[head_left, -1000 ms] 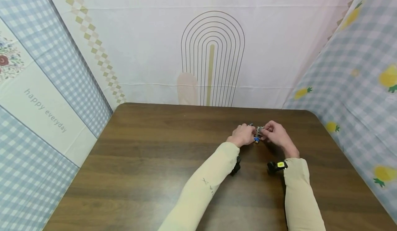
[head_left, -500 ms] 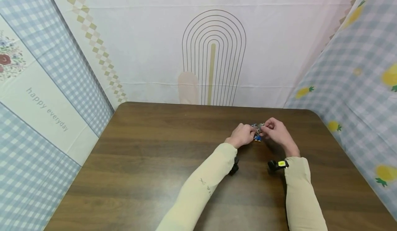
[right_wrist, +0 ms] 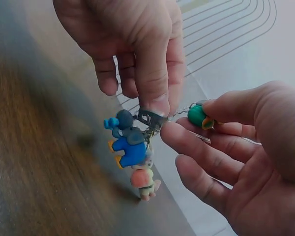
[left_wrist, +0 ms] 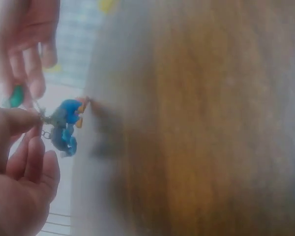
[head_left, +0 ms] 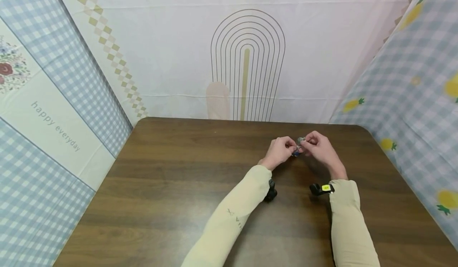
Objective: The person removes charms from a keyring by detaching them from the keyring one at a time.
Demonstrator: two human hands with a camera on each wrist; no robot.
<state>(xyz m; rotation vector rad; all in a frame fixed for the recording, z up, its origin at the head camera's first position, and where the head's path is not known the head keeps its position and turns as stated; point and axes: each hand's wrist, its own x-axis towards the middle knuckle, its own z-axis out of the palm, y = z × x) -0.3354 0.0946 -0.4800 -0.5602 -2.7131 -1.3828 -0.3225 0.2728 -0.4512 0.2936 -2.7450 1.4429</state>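
A bunch of keychains with small figurines hangs between both hands over the table. My left hand (right_wrist: 137, 54) pinches its dark metal clasp (right_wrist: 152, 119) between thumb and fingers. Below the clasp dangle a grey figurine in blue trousers (right_wrist: 130, 150) with orange feet and a smaller one with an orange-pink top (right_wrist: 142, 179). Between the right thumb and fingers sits a green figurine (right_wrist: 196, 116) on a short chain (right_wrist: 181, 112); this right hand (right_wrist: 265, 147) is close beside the left. In the left wrist view the blue figurine (left_wrist: 71, 109) hangs clear of the left fingertips (left_wrist: 32, 118).
Both hands are over the right rear part of a brown wooden table (head_left: 171, 179). A white patterned cloth (head_left: 171, 60) hangs behind its far edge, with checked cloths at left and right (head_left: 411, 112). Black cameras are strapped to both wrists (head_left: 270, 191).
Both hands have shifted slightly up in the head view, taking the keychains with them. The left fingers have drawn into a tighter pinch, and the blue figurine sits higher than before.
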